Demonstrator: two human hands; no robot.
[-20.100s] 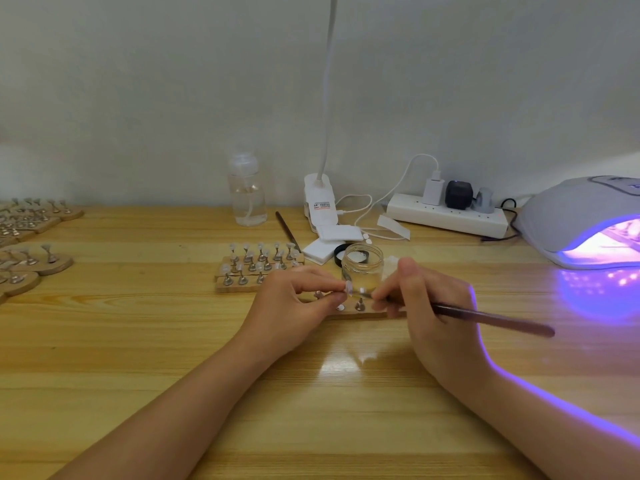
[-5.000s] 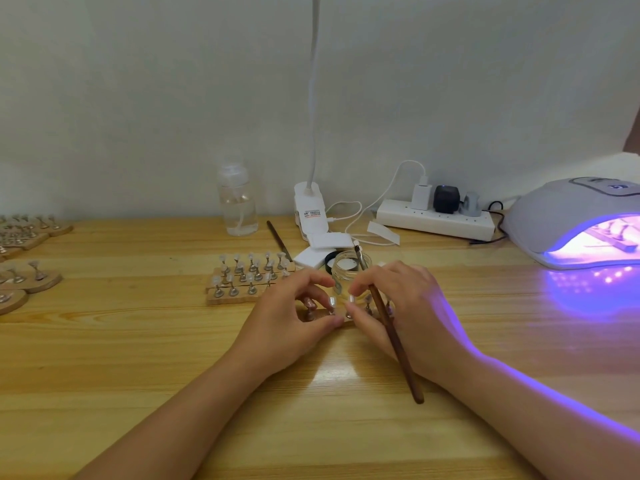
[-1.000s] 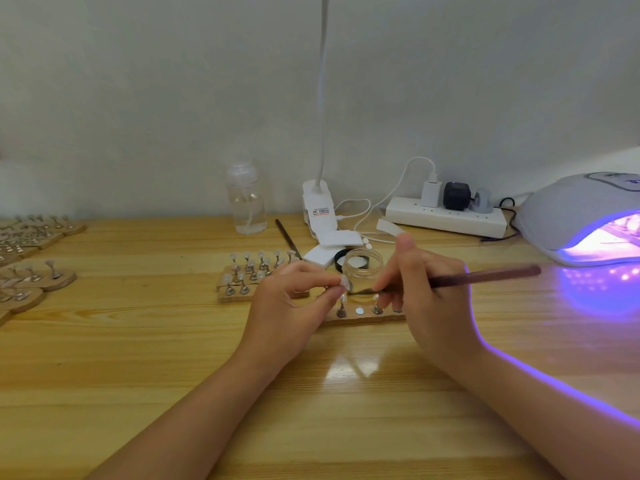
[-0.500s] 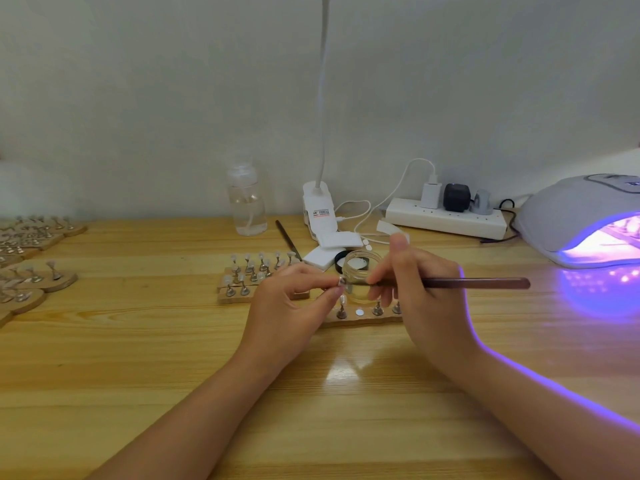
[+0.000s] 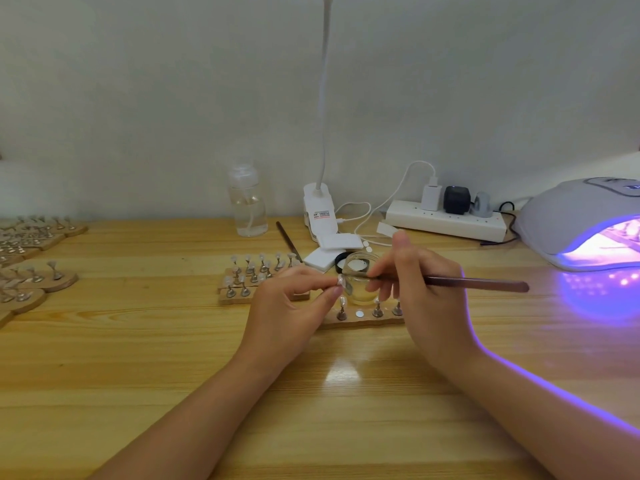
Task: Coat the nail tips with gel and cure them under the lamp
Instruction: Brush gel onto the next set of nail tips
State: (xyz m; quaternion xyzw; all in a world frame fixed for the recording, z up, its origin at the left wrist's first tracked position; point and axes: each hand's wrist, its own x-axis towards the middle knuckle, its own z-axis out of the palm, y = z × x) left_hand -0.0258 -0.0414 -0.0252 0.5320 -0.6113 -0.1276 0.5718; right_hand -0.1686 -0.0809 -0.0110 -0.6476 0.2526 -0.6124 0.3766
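Note:
My left hand (image 5: 289,308) pinches a small nail tip on its metal stand (image 5: 343,283), lifted above a wooden holder strip (image 5: 360,320). My right hand (image 5: 420,292) grips a thin brown brush (image 5: 474,283) like a pen, its bristle end touching the nail tip. A small clear gel jar (image 5: 360,278) stands just behind the two hands. On the strip one metal spot (image 5: 360,313) is bare among the other standing tips. The curing lamp (image 5: 588,223) glows purple at the right edge.
A second wooden holder (image 5: 256,275) with several nail tips sits left of the jar. More holders (image 5: 31,268) lie at the far left. A clear bottle (image 5: 247,202), a clip lamp base (image 5: 320,216), a spare brush (image 5: 287,239) and a power strip (image 5: 446,221) line the back.
The brush handle has dipped slightly from its raised angle a second ago, while the bristles stay at the nail tip. My left hand keeps the tip in about the same spot.

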